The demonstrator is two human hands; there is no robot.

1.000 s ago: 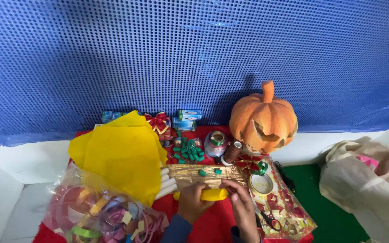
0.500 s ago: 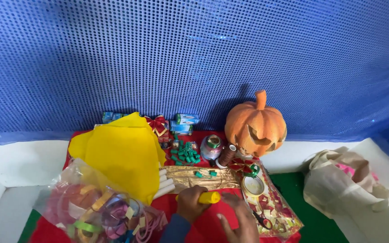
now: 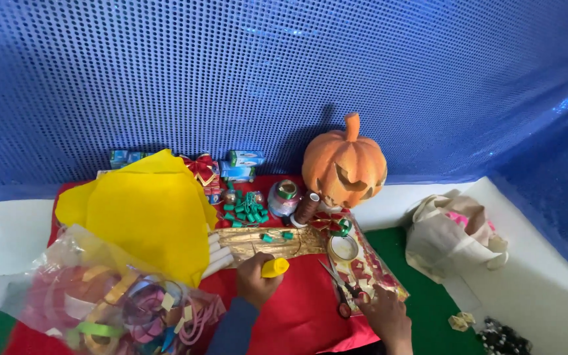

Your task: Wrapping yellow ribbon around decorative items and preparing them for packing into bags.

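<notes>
Left hand has its fingers closed around a yellow glue bottle, held over the red cloth at six o'clock of the gold sheet. Right hand rests, fingers loosely spread, on a clear packet, scissors at its nine o'clock.

The yellow tube is mostly buried in the left hand, and the plastic bag of ribbon rolls runs off the bottom edge.
</notes>
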